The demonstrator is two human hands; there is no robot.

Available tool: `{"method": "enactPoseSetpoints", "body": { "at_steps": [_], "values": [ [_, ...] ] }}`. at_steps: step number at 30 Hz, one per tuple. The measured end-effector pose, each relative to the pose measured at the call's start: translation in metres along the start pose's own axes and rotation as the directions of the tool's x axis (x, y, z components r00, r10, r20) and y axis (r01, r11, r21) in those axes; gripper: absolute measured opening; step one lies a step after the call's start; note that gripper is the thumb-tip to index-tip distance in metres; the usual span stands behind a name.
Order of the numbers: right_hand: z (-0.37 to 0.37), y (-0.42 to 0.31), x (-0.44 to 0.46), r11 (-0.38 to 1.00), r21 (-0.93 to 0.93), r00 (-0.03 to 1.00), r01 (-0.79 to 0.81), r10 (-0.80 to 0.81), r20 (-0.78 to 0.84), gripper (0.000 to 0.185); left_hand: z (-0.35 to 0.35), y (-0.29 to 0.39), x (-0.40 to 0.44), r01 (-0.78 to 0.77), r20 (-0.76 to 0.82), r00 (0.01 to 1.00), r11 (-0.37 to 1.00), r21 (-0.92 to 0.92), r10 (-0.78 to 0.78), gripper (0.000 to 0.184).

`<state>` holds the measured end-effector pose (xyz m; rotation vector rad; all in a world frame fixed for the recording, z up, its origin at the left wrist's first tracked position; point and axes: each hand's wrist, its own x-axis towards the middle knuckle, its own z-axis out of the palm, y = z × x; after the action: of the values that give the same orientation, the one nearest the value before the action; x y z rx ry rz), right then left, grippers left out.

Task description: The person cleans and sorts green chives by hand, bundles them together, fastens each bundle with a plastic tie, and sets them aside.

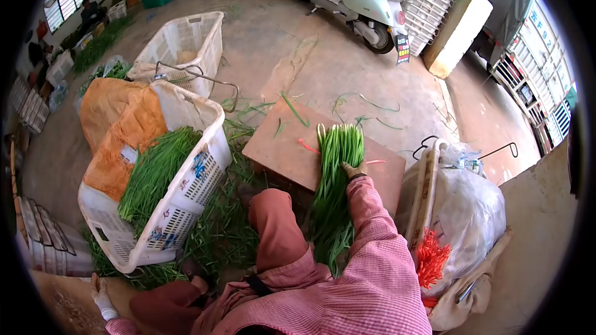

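My right hand (355, 169) is closed on the right side of a thick bundle of long green stalks (332, 174). The bundle lies on a brown board (279, 142), its pale cut ends at the far side and its leaves hanging over the near edge. A red tie (307, 146) passes under it on the board. At the lower left, my left hand (99, 291) is beside a brown surface (68, 310), away from the bundle; whether its fingers grip anything is too small to tell. More green stalks (164, 174) lie in a white crate (211, 142) with an orange cloth (127, 124).
Another white crate (211, 37) stands behind. Loose leaves (217, 236) cover the floor by my legs. At right are a plastic-wrapped crate (472, 211) and red ties (431, 257). A scooter (366, 6), stacked crates (428, 0) and a person (92, 12) are farther off.
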<state>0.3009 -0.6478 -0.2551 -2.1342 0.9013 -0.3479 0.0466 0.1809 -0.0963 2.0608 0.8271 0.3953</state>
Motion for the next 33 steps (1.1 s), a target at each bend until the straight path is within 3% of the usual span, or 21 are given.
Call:
{"method": "enactPoseSetpoints", "body": {
  "at_steps": [1, 3, 4, 5, 6, 8, 9, 12, 15, 17, 18, 19, 20, 21, 22, 24, 26, 28, 30, 31, 33],
  "values": [
    [-0.002, -0.014, -0.012, 1.000, -0.006, 1.000, -0.003, 0.003, 0.012, 0.069, 0.000, -0.004, 0.001, 0.010, -0.016, 1.000, 0.999, -0.038, -0.011, 0.042],
    [-0.014, -0.054, -0.037, 0.960, -0.207, 0.980, -0.188, 0.169, -0.106, 0.073, -0.001, -0.019, 0.009, 0.035, -0.039, 0.999, 0.997, -0.067, -0.037, 0.042],
    [0.000, -0.032, -0.028, 0.969, -0.227, 0.981, -0.100, 0.059, -0.184, 0.078, 0.002, -0.033, 0.018, 0.034, -0.049, 0.998, 0.990, -0.136, -0.041, 0.042],
    [-0.010, -0.054, -0.039, 0.954, -0.258, 0.982, -0.154, 0.119, -0.144, 0.083, 0.002, -0.051, 0.015, 0.037, -0.075, 0.996, 0.978, -0.206, -0.054, 0.042],
    [0.005, -0.030, -0.028, 0.928, -0.349, 0.977, -0.129, 0.058, -0.206, 0.086, 0.010, -0.045, 0.010, -0.010, -0.078, 0.997, 0.996, -0.092, 0.002, 0.039],
    [0.021, 0.012, 0.002, 0.831, -0.537, 0.976, -0.147, 0.033, -0.215, 0.081, 0.036, -0.048, 0.006, 0.089, -0.139, 0.984, 0.980, -0.175, -0.115, 0.042],
    [0.005, -0.006, -0.005, 0.853, -0.515, 0.994, -0.087, 0.041, -0.100, 0.082, 0.050, -0.048, 0.006, 0.126, -0.173, 0.971, 0.967, -0.220, -0.166, 0.044],
    [-0.005, 0.020, 0.037, 0.767, -0.641, 0.999, -0.044, 0.020, -0.044, 0.082, 0.079, -0.031, 0.020, 0.174, -0.240, 0.940, 0.945, -0.277, -0.243, 0.064],
    [-0.021, -0.036, 0.080, 0.434, -0.901, 1.000, 0.014, 0.001, 0.017, 0.078, 0.088, -0.016, 0.050, 0.223, -0.229, 0.940, 0.962, -0.156, -0.254, 0.066],
    [-0.014, -0.111, 0.100, 0.126, -0.977, 0.976, 0.174, -0.155, 0.154, 0.076, 0.096, -0.007, 0.068, 0.290, -0.222, 0.928, 0.954, -0.073, -0.299, 0.062],
    [0.000, -0.152, 0.106, 0.069, -0.952, 0.912, 0.298, -0.317, 0.262, 0.075, 0.100, -0.002, 0.077, 0.313, -0.144, 0.930, 0.933, -0.178, -0.339, 0.059],
    [0.025, -0.198, 0.112, 0.122, -0.854, 0.774, 0.506, -0.500, 0.387, 0.074, 0.105, 0.000, 0.080, 0.337, -0.065, 0.928, 0.899, -0.278, -0.368, 0.055],
    [0.053, -0.233, 0.125, 0.248, -0.568, 0.559, 0.785, -0.678, 0.477, 0.065, 0.115, -0.016, 0.086, 0.330, -0.064, 0.932, 0.906, -0.265, -0.358, 0.050],
    [0.085, -0.307, 0.056, 0.309, -0.301, 0.425, 0.902, -0.756, 0.497, 0.057, 0.126, -0.034, 0.094, 0.322, -0.061, 0.936, 0.912, -0.254, -0.348, 0.046],
    [0.126, -0.352, 0.012, 0.369, 0.007, 0.307, 0.929, -0.783, 0.541, 0.052, 0.126, -0.010, 0.094, 0.446, -0.093, 0.877, 0.872, -0.202, -0.471, 0.039],
    [0.201, -0.420, -0.097, 0.292, 0.301, 0.041, 0.908, -0.776, 0.629, 0.048, 0.131, -0.023, 0.093, 0.408, -0.141, 0.886, 0.888, -0.215, -0.441, 0.038],
    [0.252, -0.462, -0.217, 0.204, 0.292, -0.081, 0.934, -0.679, 0.730, 0.046, 0.129, -0.026, 0.090, 0.339, -0.163, 0.904, 0.895, -0.289, -0.395, 0.036],
    [0.332, -0.454, -0.273, -0.061, 0.448, -0.352, 0.892, -0.716, 0.603, 0.043, 0.127, -0.033, 0.085, 0.264, -0.166, 0.932, 0.916, -0.302, -0.323, 0.036],
    [0.374, -0.452, -0.306, -0.066, 0.361, -0.312, 0.930, -0.658, 0.685, 0.042, 0.132, -0.039, 0.087, 0.132, -0.159, 0.964, 0.905, -0.403, -0.212, 0.038],
    [0.360, -0.465, -0.327, 0.109, 0.261, -0.144, 0.959, -0.607, 0.782, 0.039, 0.133, -0.042, 0.087, 0.101, -0.139, 0.971, 0.862, -0.497, -0.195, 0.039],
    [0.402, -0.438, -0.278, 0.164, 0.185, -0.046, 0.969, -0.614, 0.788, 0.041, 0.130, -0.041, 0.088, 0.132, -0.073, 0.972, 0.778, -0.614, -0.222, 0.032]
  ]
}}
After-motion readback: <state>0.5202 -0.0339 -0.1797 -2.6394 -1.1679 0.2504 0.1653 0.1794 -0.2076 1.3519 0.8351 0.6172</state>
